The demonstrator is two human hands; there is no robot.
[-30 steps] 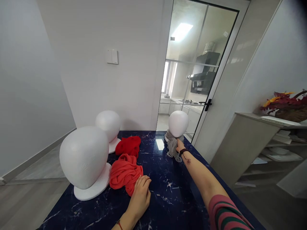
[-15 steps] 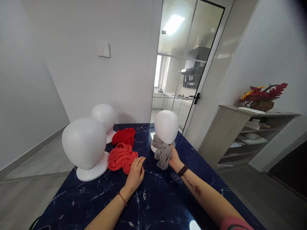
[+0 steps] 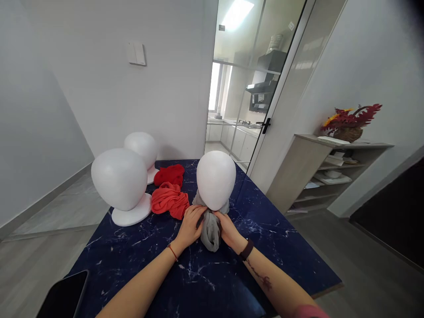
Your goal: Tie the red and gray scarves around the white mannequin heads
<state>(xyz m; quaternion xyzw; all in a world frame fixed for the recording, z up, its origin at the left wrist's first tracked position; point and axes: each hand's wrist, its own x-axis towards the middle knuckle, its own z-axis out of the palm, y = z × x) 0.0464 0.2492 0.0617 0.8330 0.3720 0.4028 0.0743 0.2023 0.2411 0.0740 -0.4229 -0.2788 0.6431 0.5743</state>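
A white foam head [image 3: 216, 179] stands near the middle of the dark blue marble table [image 3: 212, 274], with a grey cloth [image 3: 210, 232] bunched at its base. My left hand [image 3: 190, 224] grips the grey cloth at the left of the base, fingers curled. On the right side my right hand [image 3: 228, 228] holds the same cloth. Two more foam heads stand at the left, a large one [image 3: 121, 179] and a smaller one [image 3: 141, 148] behind it. An orange-red cloth [image 3: 169, 201] and a darker red cloth [image 3: 170, 174] lie between them and my hands.
A black phone [image 3: 62, 298] lies at the table's near left corner. A glass sliding door [image 3: 265, 88] opens onto a kitchen behind the table. A shelf unit [image 3: 314, 176] with a basket of flowers [image 3: 347, 126] stands at the right. The white wall carries a light switch [image 3: 136, 54].
My right hand drew the foam head with the grey cloth from the far edge toward me. My left hand left the orange-red cloth and took hold of the grey cloth.
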